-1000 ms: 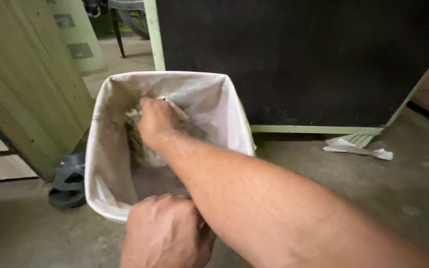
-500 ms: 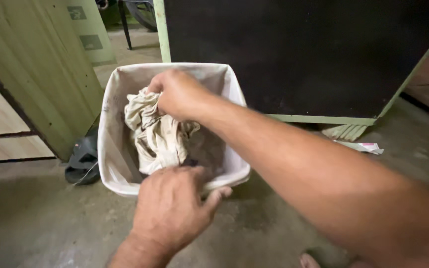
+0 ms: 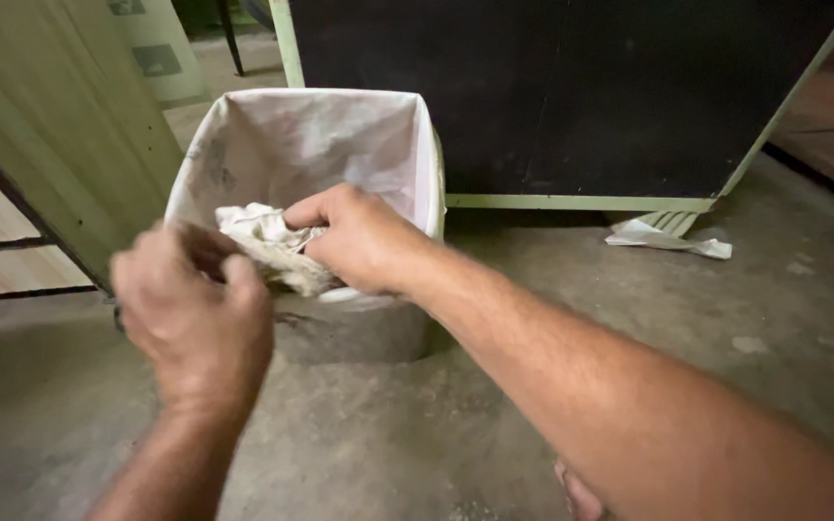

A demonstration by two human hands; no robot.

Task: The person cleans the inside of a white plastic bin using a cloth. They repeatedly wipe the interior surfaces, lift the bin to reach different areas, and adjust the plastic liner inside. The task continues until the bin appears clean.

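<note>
The right hand is closed in a pinch on a crumpled off-white cloth, thumb and fingers gripping its bunched upper fold, with the cloth raised to the level of the near rim of a white plastic waste bin. The left hand is half closed, fingers curled in toward the cloth's left edge; it is blurred, and whether it grips the fabric or only touches it cannot be told. Judged from this position, the cloth is mostly lifted clear of the bin's interior but not yet carried away from it, since its lower part hangs at or just over the near rim. The bin is tilted toward the viewer, its stained inner walls are exposed, and nothing else shows inside it, though its bottom is hidden behind the hands and cloth. The bin stands on a grey concrete floor, close before a dark panel with a pale green frame. A crumpled white paper lies on the floor to the right, well apart from the bin, and a wooden panel rises at the left.
</note>
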